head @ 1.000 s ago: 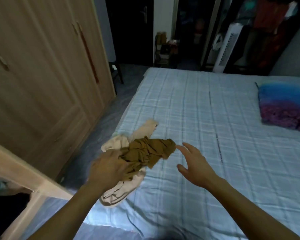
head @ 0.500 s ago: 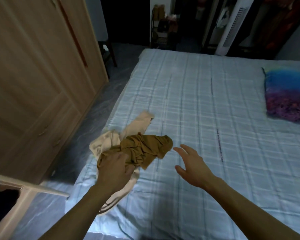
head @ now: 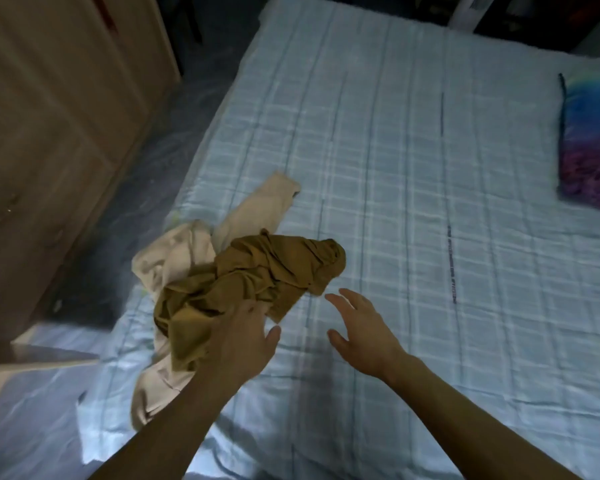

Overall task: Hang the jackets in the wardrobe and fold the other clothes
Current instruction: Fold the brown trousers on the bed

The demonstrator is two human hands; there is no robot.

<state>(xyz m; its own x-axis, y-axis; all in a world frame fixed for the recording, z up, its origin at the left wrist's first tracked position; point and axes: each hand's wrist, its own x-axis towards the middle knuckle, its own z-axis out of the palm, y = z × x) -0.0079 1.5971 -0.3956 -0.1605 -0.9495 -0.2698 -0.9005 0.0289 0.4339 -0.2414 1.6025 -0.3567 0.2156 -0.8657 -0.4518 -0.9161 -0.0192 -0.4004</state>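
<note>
right now the left hand [head: 238,336] grips the crumpled mustard-brown garment [head: 253,282] at its near edge, fingers buried in the cloth, thumb sticking out to the side. the right hand [head: 361,327] hovers just beside the garment's far corner, fingers spread and loose, holding nothing. the brown piece lies on a cream garment [head: 187,258], both bunched near the left edge of the bed [head: 430,168], with the cream one trailing toward the edge. the wardrobe [head: 49,116] stands across the narrow floor, doors apparently closed.

likely trouble: the two pieces are tangled, so lifting the brown one by a single bunched handful could drag the cream one along and off the bed. a one-sided grip would also leave the cloth twisted, making a neat fold hard unless the right hand catches an opposite corner.
</note>
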